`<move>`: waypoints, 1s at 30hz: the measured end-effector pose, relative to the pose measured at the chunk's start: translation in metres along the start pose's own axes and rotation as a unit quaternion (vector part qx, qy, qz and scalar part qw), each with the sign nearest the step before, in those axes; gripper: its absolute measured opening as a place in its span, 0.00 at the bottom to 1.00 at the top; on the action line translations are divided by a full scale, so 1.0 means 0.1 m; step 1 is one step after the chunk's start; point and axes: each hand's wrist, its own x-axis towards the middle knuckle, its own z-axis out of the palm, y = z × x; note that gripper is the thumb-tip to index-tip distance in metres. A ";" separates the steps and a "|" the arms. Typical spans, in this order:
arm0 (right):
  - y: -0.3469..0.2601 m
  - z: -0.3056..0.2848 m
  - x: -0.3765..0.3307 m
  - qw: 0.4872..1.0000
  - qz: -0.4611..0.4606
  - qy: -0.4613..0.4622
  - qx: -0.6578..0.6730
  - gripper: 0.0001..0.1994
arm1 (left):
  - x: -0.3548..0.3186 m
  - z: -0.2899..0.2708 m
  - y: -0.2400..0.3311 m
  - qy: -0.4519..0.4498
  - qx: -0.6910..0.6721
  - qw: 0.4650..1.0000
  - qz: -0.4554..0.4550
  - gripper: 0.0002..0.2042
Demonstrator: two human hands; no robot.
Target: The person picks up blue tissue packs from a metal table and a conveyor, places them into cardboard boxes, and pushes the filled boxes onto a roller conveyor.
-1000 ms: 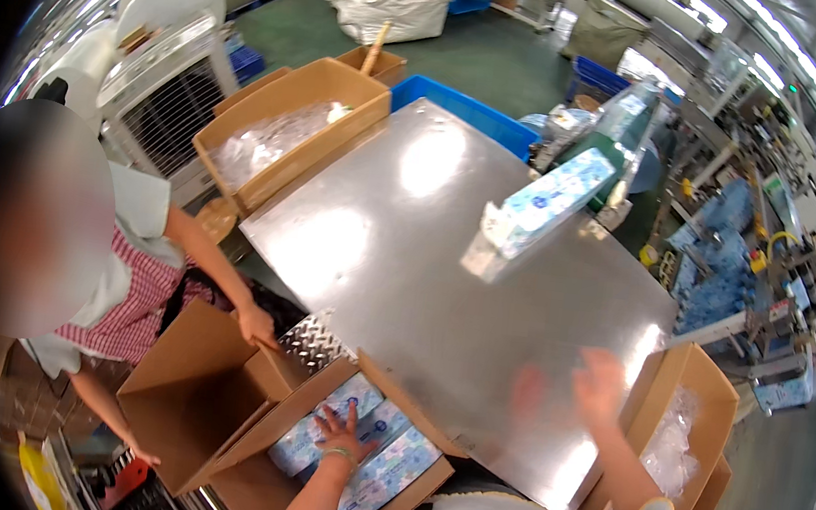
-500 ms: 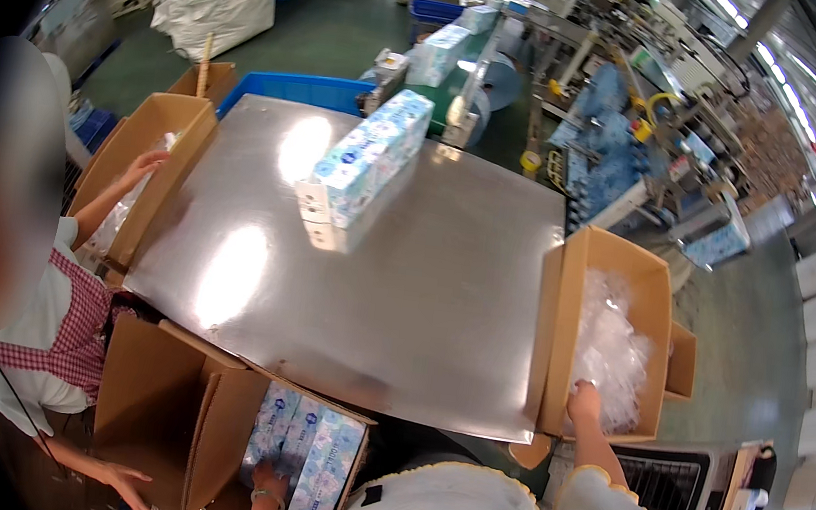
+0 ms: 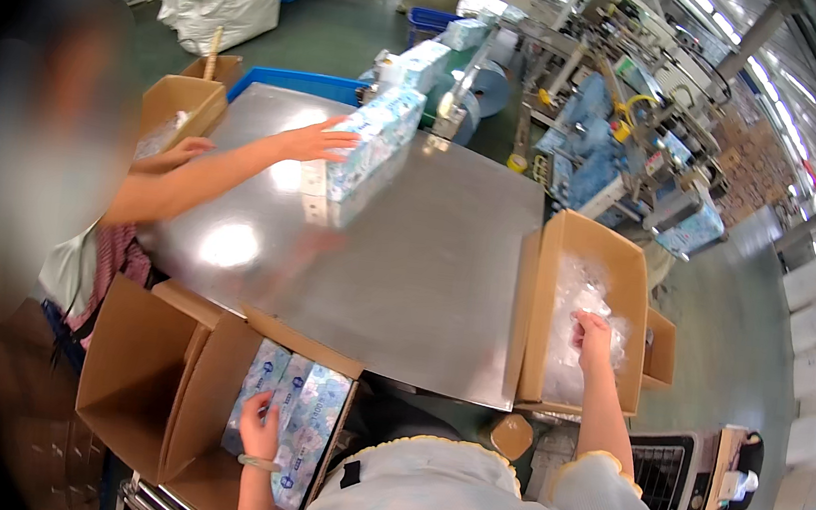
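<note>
At our far left, a co-worker (image 3: pixel 178 199) leans in over the tabletop (image 3: pixel 424 287), with one hand near a cardboard box (image 3: pixel 205 109) at the corner and the other hand (image 3: pixel 322 140) against the side of a long blue-and-white pack (image 3: pixel 380 131). Below that person, an open carton (image 3: pixel 133 375) stands tilted beside a second carton (image 3: pixel 216 394), which holds several flowered packs (image 3: pixel 314 416) lying side by side. Our left hand (image 3: pixel 258 426) is over these packs, its fingers loosely bent and apart; we cannot tell whether it touches them. A blue bin (image 3: pixel 297 84) sits past the far edge of the metal top, and more packs (image 3: pixel 420 63) line up behind the long one. On our right, another cardboard box (image 3: pixel 544 301) stands along the edge, filled with clear plastic (image 3: pixel 578 283). Our right hand (image 3: pixel 594 335) is inside it, fingers at the plastic; we cannot tell whether they are closed on it. A smaller box (image 3: pixel 661 349) sits just beyond, and machinery (image 3: pixel 631 150) stands behind.
</note>
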 end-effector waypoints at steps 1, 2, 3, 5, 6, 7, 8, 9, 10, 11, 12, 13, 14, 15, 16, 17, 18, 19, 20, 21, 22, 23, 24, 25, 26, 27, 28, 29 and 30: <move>-0.16 0.33 -0.10 0.998 0.007 -0.058 0.015 0.08 | 0.00 0.03 0.25 -0.004 -0.039 0.999 -0.005 0.12; -0.33 0.82 -0.30 0.991 0.021 -0.128 0.027 0.08 | -0.03 0.06 0.47 -0.019 -0.072 0.997 0.003 0.11; -0.48 1.25 -0.54 0.979 0.036 -0.198 0.039 0.08 | -0.05 0.14 0.73 -0.031 -0.105 0.994 0.011 0.10; -0.62 1.90 -1.08 0.933 0.077 -0.352 0.028 0.07 | -0.05 0.20 1.42 -0.003 0.060 0.977 0.203 0.17; -0.60 2.23 -1.35 0.910 0.109 -0.400 0.004 0.08 | -0.03 0.19 1.78 0.011 0.094 0.955 0.280 0.25; -0.57 2.50 -1.63 0.885 0.140 -0.444 -0.019 0.08 | 0.00 0.17 1.92 0.021 0.154 0.923 0.351 0.26; -0.52 2.74 -1.86 0.856 0.166 -0.488 -0.045 0.08 | 0.06 0.19 1.88 0.047 0.198 0.886 0.416 0.24; -0.42 2.95 -2.02 0.823 0.212 -0.525 -0.042 0.09 | 0.07 0.10 1.98 0.052 0.217 0.873 0.435 0.22; -0.34 3.12 -2.18 0.787 0.256 -0.559 -0.043 0.10 | 0.03 0.05 1.85 0.039 0.227 0.878 0.419 0.21; -0.29 3.27 -2.31 0.749 0.298 -0.590 -0.046 0.11 | 0.01 0.00 1.65 0.026 0.235 0.884 0.404 0.20; -0.25 3.40 -2.40 0.726 0.315 -0.608 -0.067 0.15 | -0.03 -0.08 1.47 0.036 0.241 0.897 0.370 0.18; -0.16 3.50 -2.48 0.704 0.318 -0.630 -0.077 0.15 | -0.09 -0.17 1.28 0.046 0.246 0.908 0.336 0.17; -0.05 3.59 -2.51 0.684 0.321 -0.648 -0.088 0.15 | -0.15 -0.23 1.12 0.055 0.245 0.919 0.303 0.15; 0.04 3.68 -2.54 0.667 0.325 -0.663 -0.100 0.15 | -0.23 -0.26 0.99 0.098 0.209 0.944 0.236 0.13; 0.11 3.79 -2.58 0.651 0.316 -0.676 -0.139 0.17 | -0.32 -0.27 0.87 0.141 0.170 0.960 0.169 0.11; 0.22 3.91 -2.64 0.641 0.301 -0.687 -0.163 0.18 | -0.40 -0.26 0.74 0.182 0.128 0.969 0.103 0.09; 0.37 4.05 -2.70 0.633 0.285 -0.696 -0.184 0.19 | -0.46 -0.24 0.54 0.202 0.017 0.979 -0.024 0.04; 0.55 4.20 -2.73 0.625 0.269 -0.704 -0.204 0.20 | -0.51 -0.21 0.23 0.218 -0.079 0.967 -0.107 0.04; 0.80 4.38 -2.69 0.617 0.258 -0.704 -0.238 0.20 | -0.52 -0.17 -0.15 0.225 -0.174 0.941 -0.184 0.05; 1.04 4.56 -2.70 0.630 0.239 -0.688 -0.271 0.20 | -0.54 -0.16 -0.42 0.236 -0.267 0.897 -0.260 0.05; 1.30 4.72 -2.72 0.643 0.219 -0.669 -0.302 0.20 | -0.53 -0.16 -0.58 0.236 -0.305 0.867 -0.317 0.05; 1.55 4.90 -2.73 0.657 0.197 -0.649 -0.330 0.20 | -0.50 -0.19 -0.70 0.233 -0.341 0.832 -0.369 0.06; 1.85 5.08 -2.72 0.704 0.133 -0.609 -0.340 0.19 | -0.46 -0.22 -0.80 0.229 -0.376 0.794 -0.419 0.06; 2.17 5.25 -2.71 0.746 0.068 -0.565 -0.347 0.18 | -0.40 -0.26 -0.88 0.245 -0.392 0.766 -0.447 0.07; 2.41 5.33 -2.70 0.779 0.004 -0.517 -0.355 0.17 | -0.39 -0.27 -0.99 0.262 -0.410 0.732 -0.477 0.08; 2.50 5.34 -2.64 0.756 -0.003 -0.505 -0.416 0.17 | -0.38 -0.26 -1.13 0.275 -0.426 0.698 -0.505 0.10; 2.57 5.33 -2.53 0.731 -0.010 -0.491 -0.474 0.17 | -0.43 -0.27 -1.26 0.276 -0.401 0.672 -0.558 0.15; 2.60 5.34 -2.46 0.704 -0.017 -0.473 -0.530 0.17 | -0.47 -0.23 -1.42 0.291 -0.382 0.657 -0.581 0.16; 2.50 5.26 -2.47 0.675 0.045 -0.536 -0.505 0.16 | -0.49 -0.18 -1.55 0.302 -0.358 0.646 -0.603 0.17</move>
